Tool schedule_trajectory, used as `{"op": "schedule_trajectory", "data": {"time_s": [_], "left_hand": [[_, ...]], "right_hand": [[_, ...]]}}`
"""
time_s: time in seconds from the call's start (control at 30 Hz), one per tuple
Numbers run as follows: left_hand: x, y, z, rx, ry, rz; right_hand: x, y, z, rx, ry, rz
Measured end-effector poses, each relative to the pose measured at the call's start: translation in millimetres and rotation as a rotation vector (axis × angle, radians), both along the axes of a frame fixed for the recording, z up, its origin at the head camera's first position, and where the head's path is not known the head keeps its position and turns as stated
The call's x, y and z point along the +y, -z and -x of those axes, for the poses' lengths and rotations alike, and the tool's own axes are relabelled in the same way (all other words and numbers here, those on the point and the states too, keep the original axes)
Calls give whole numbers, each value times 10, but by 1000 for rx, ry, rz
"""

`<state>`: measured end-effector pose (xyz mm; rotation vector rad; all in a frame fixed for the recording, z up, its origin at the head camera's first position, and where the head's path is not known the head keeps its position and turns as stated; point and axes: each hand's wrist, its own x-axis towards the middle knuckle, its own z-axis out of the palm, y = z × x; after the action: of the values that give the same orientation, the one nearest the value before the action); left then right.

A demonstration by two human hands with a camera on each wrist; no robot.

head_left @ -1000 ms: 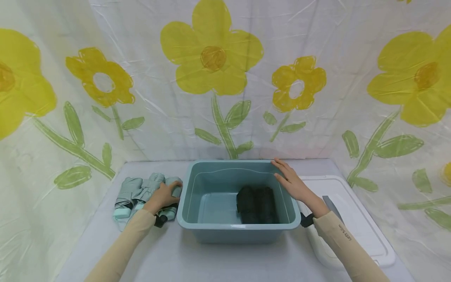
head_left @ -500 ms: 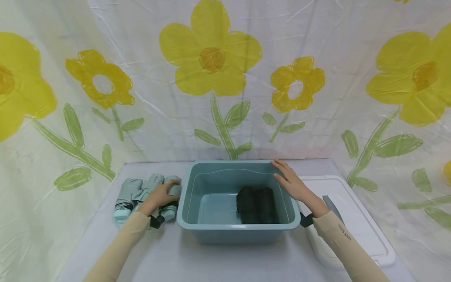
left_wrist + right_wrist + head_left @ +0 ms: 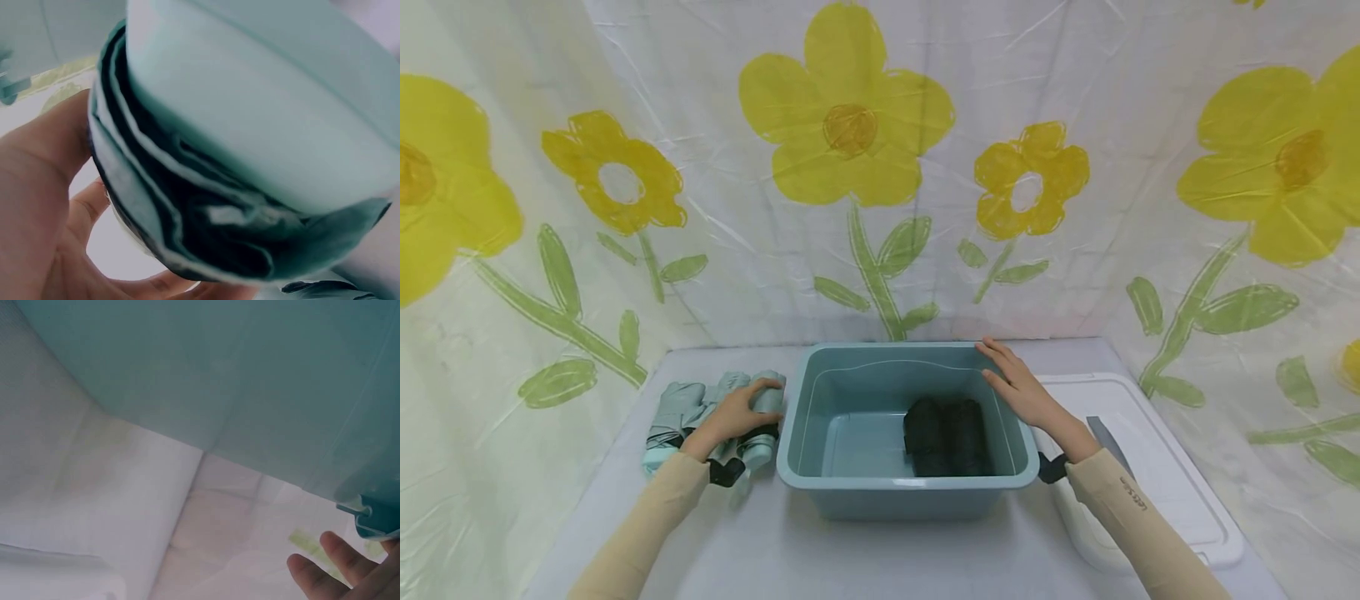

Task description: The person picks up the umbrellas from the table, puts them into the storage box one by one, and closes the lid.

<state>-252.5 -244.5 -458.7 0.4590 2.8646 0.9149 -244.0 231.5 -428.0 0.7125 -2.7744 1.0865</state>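
Observation:
My left hand point(image 3: 736, 412) curls round the rightmost mint-green folded umbrella point(image 3: 758, 452) on the table, just left of a blue-green plastic bin point(image 3: 910, 503). In the left wrist view, that umbrella's pale handle end point(image 3: 250, 94) and layered cloth fill the middle, with the hand point(image 3: 37, 194) bent round its side. Two more mint folded umbrellas lie to its left, the outer umbrella point(image 3: 676, 408) fully visible. My right hand point(image 3: 1028, 398) rests on the bin's right rim with fingers fairly straight. The right wrist view shows its fingertips point(image 3: 306, 572) beside the rim. Two dark rolled bundles point(image 3: 925, 437) lie in the bin's right half.
A white lid point(image 3: 1172, 492) lies on the table right of the bin, partly under the right forearm, with a narrow grey piece point(image 3: 1107, 442) on it. A flower-printed curtain point(image 3: 737, 275) hangs behind and beside the white-covered table point(image 3: 850, 558).
My left hand and wrist have shifted slightly left and turned round the rightmost umbrella, uncovering more of its handle end. The right hand and the bin have stayed in place.

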Motion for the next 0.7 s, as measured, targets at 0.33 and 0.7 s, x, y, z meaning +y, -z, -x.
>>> {"op": "schedule_trajectory", "data": {"time_s": [0.33, 0.7], "left_hand": [[-29, -113, -27, 5, 19, -44], [-33, -291, -52, -25, -7, -46]], "right_hand": [[-4, 2, -6, -8, 2, 5], [4, -12, -9, -19, 6, -1]]}}
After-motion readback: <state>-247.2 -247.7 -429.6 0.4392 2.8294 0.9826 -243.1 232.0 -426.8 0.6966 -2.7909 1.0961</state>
